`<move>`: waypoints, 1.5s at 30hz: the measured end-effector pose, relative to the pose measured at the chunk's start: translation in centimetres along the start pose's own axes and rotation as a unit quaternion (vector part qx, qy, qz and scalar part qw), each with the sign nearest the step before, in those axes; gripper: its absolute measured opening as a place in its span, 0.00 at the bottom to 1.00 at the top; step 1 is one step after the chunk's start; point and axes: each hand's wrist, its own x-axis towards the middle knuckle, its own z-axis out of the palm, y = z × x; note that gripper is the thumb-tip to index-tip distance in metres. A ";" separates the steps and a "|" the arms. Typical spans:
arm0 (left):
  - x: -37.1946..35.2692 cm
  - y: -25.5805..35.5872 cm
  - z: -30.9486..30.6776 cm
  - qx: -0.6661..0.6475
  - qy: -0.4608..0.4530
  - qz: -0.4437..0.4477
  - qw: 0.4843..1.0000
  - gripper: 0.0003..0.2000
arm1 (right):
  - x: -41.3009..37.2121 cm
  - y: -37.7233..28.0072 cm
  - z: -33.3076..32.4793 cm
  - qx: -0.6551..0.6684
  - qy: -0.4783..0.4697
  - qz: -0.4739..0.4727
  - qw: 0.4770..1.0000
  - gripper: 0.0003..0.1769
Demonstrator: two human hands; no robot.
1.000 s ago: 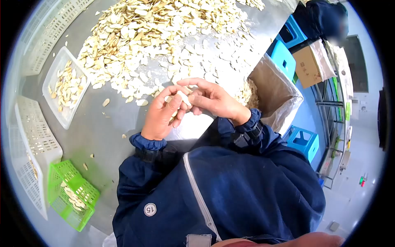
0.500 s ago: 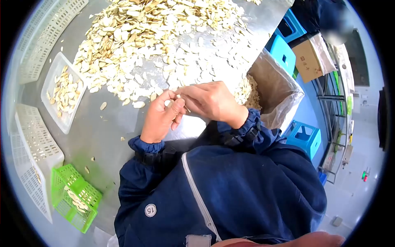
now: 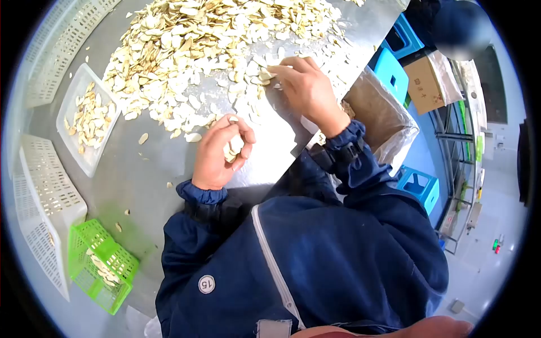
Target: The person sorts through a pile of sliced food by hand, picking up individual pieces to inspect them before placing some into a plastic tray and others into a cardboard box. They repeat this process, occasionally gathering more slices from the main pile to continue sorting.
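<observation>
On a metal table [image 3: 163,169] lies a large pile of pale, flat slices [image 3: 186,50]. My left hand [image 3: 221,151] is curled around several pale slices that show between its fingers, just below the pile's lower edge. My right hand [image 3: 309,90] is at the right part of the pile, with thumb and fingers pinched together by some slices. What its fingertips hold, if anything, is too small to make out. A white tray [image 3: 87,159] with slices in it sits left of the pile.
White perforated baskets [image 3: 56,180] line the left edge. A green basket [image 3: 121,256] with a few slices is at the lower left. At the right are a lined bin [image 3: 389,115], blue stools [image 3: 420,187], a cardboard box [image 3: 424,81] and another person [image 3: 462,25].
My right hand has moved away from my left hand, up and to the right, onto the slices. My left hand stays in nearly the same place, and the slices in it now show.
</observation>
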 end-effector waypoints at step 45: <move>0.0 -0.2 -0.5 0.004 -0.034 0.001 0.999 0.25 | 1.1 0.6 1.0 0.048 -0.080 0.013 0.996 0.14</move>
